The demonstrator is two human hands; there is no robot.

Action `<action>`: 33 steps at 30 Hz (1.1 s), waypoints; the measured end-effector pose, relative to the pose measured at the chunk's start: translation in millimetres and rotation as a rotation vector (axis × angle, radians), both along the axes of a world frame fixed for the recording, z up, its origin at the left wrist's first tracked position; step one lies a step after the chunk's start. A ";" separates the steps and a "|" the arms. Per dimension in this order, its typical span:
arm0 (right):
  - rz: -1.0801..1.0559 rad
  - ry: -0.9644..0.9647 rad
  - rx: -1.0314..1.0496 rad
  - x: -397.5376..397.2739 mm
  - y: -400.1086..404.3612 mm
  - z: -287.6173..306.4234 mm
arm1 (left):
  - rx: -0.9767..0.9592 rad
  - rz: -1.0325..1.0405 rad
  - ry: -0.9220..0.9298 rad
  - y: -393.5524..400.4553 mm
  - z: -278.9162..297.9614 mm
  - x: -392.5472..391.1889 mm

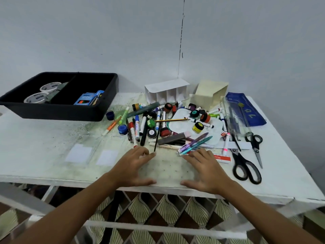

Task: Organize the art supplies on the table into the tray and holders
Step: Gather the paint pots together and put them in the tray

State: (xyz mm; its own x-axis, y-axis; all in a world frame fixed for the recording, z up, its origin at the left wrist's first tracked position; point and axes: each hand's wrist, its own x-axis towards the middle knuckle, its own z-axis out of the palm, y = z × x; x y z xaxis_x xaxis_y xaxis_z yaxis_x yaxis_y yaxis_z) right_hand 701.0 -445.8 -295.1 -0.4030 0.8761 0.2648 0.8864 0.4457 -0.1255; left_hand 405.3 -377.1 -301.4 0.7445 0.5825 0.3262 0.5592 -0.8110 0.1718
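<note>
hands (168,166) flat on table (52,138)

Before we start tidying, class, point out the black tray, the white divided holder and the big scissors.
Black tray (58,112): head view, on its front outer wall.
White divided holder (165,86): head view, on its top panel.
Big scissors (245,166): head view, on the handles near the pivot.

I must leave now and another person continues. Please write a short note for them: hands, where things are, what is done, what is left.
Left hand and right hand: both open, flat on the table, holding nothing.
Black tray, back left: two tape rolls in one compartment, a blue box in the other.
White holder and cream holder lie tipped over.
Left: the whole pile and two scissors.
</note>
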 end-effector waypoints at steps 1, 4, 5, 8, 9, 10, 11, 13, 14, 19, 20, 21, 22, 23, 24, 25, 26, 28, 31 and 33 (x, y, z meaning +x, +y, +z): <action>-0.010 0.003 0.002 -0.1 1.9 -0.3 | 0.020 0.005 0.001 3.7 0.8 0.5; -0.030 0.011 -0.014 0.1 8.1 1.9 | 0.049 0.033 0.010 11.4 1.5 1.9; -0.030 0.007 -0.011 0.4 9.8 2.2 | 0.054 0.039 0.016 12.1 1.4 2.4; -0.019 -0.013 -0.039 2.3 10.8 4.6 | 0.048 0.055 0.038 12.3 2.5 2.6; -0.016 -0.004 -0.053 3.2 10.6 5.7 | 0.030 0.065 0.033 13.1 3.8 2.3; -0.017 0.018 -0.076 4.3 10.9 6.9 | 0.011 0.080 0.018 14.3 6.5 2.3; -0.021 0.053 -0.099 5.5 12.4 7.9 | -0.005 0.100 -0.003 16.9 9.4 2.9; -0.057 0.151 -0.115 6.8 20.3 12.5 | -0.001 0.157 -0.056 27.3 16.7 6.5; -0.083 0.196 -0.097 6.9 27.0 15.5 | 0.010 0.193 -0.079 35.1 20.8 9.2; -0.141 0.317 -0.112 -17.4 78.4 39.9 | -0.016 0.269 -0.079 80.1 31.5 17.1; -0.146 0.308 -0.137 -27.7 90.1 44.4 | -0.035 0.265 -0.042 87.8 30.7 17.8; -0.155 0.283 -0.166 -37.9 101.1 47.7 | -0.057 0.261 -0.007 93.9 29.7 18.9; -0.171 0.236 -0.197 -47.8 112.2 50.2 | -0.080 0.259 0.020 98.9 28.9 20.3; -0.187 0.170 -0.219 -55.7 122.3 50.7 | -0.107 0.261 0.040 102.2 28.1 22.3; -0.202 0.093 -0.230 -62.1 130.7 50.7 | -0.134 0.264 0.056 104.7 27.5 24.6; -0.205 0.026 -0.233 -66.6 137.1 49.0 | -0.157 0.268 0.071 106.5 26.8 26.4; -0.208 -0.023 -0.234 -69.2 141.9 46.6 | -0.171 0.272 0.087 107.3 26.7 28.2; -0.214 -0.044 -0.241 -71.3 149.2 40.5 | -0.184 0.277 0.106 109.2 26.9 30.3; -0.220 0.011 -0.250 -72.2 152.2 34.1 | -0.189 0.268 0.094 109.7 28.4 31.0; -0.229 0.058 -0.237 -73.1 150.5 35.7 | -0.190 0.264 0.070 109.1 30.3 29.5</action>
